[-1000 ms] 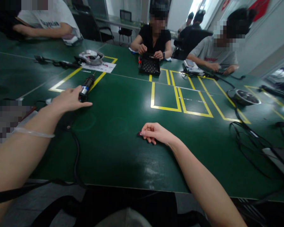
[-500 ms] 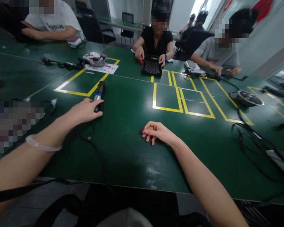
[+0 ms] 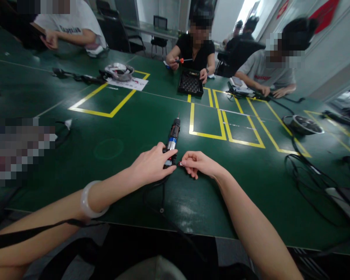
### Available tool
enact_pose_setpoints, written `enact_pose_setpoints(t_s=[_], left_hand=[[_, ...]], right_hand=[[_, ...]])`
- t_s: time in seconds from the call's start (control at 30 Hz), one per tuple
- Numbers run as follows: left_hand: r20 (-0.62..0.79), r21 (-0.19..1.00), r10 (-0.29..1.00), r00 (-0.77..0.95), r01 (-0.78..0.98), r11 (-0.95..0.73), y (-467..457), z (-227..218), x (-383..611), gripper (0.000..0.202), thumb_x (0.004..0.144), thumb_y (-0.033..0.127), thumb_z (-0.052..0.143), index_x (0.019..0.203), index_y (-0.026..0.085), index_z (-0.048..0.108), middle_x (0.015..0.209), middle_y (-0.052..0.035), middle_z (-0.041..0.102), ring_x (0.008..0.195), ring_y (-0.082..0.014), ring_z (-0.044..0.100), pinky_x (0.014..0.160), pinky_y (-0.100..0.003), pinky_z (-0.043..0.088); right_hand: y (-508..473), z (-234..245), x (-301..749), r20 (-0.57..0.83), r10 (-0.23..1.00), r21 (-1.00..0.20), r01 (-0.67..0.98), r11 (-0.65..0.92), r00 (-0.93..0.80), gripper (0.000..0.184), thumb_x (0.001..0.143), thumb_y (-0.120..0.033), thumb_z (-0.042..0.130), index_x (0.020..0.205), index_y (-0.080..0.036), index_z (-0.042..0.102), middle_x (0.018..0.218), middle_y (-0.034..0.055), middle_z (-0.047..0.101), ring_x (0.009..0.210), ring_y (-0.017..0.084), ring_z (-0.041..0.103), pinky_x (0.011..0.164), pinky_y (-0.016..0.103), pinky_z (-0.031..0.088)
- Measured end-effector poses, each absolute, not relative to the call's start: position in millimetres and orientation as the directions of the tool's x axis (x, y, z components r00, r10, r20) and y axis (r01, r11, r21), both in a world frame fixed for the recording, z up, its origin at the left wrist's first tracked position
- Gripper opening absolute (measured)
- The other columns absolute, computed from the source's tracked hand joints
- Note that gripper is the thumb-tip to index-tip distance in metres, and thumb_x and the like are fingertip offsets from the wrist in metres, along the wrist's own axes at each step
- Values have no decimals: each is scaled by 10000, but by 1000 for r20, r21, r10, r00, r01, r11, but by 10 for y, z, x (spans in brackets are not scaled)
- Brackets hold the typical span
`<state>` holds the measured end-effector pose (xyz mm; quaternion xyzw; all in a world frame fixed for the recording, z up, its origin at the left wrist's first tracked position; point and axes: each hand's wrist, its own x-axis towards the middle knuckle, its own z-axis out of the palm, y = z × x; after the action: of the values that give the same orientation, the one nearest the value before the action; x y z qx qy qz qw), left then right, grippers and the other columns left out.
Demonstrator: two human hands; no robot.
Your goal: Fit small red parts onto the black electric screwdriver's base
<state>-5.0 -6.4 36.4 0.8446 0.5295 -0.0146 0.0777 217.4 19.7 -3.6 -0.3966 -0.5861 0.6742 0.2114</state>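
My left hand (image 3: 154, 163) is closed around the lower end of an electric screwdriver (image 3: 172, 142), with a black body, a blue and silver band and a thin bit pointing away from me. A dark cable trails from its near end towards the table's front edge. Just right of it, my right hand (image 3: 200, 164) pinches a small red and dark piece (image 3: 180, 164) between thumb and fingertips; its kind is too small to tell. The piece sits very close to the screwdriver's lower end; whether they touch I cannot tell.
Yellow tape (image 3: 207, 136) marks rectangles on the green table (image 3: 105, 198). Across from me a person holds a red-handled screwdriver (image 3: 181, 60) over a black tray (image 3: 190, 83). Dark cables (image 3: 297, 171) and a round metal-rimmed object (image 3: 306, 125) lie at right. Other people sit left and right.
My left hand has carried the electric screwdriver to the right, beside my right hand. My right hand has shifted only slightly right, still pinching the small piece. The person opposite has lifted the red-handled screwdriver.
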Motion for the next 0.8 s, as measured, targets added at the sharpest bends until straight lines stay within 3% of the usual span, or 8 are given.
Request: enact_pose_setpoints(t_s=[0.17, 0.33, 0.6, 0.8], left_hand=[[-33, 61, 879, 475, 879, -472, -33, 298, -19, 638, 947, 642, 461, 1533, 388, 456, 1317, -142, 503, 1087, -320, 611, 830, -407, 523], [-25, -37, 874, 485, 873, -486, -11, 242, -30, 736, 939, 723, 397, 1581, 364, 384, 1143, -147, 572, 1002, -326, 623, 816, -409, 488], [-31, -51, 862, 506, 861, -507, 15, 177, -25, 760, 944, 723, 383, 1596, 334, 352, 1122, -142, 592, 978, -317, 627, 812, -397, 470], [-45, -22, 873, 485, 873, -487, 11, 189, -16, 740, 946, 721, 368, 1588, 352, 356, 1124, -141, 590, 975, -308, 628, 822, -392, 464]], right_hand=[[209, -40, 2190, -304, 759, -953, 187, -240, -575, 277, 841, -393, 715, 851, -165, 559, 597, -34, 648, 444, 90, 599, 359, 159, 484], [221, -49, 2140, -346, 769, -938, 197, -285, -537, 214, 872, -335, 680, 839, -159, 564, 630, -12, 674, 455, 101, 627, 360, 168, 495], [221, 21, 2004, -379, 793, -920, 285, -268, -477, 171, 935, -185, 578, 768, -163, 546, 534, -47, 616, 387, 84, 587, 308, 141, 414], [246, -69, 1916, -335, 849, -923, 322, -209, -409, 250, 892, -262, 672, 718, -179, 513, 524, -54, 586, 351, 83, 567, 282, 149, 380]])
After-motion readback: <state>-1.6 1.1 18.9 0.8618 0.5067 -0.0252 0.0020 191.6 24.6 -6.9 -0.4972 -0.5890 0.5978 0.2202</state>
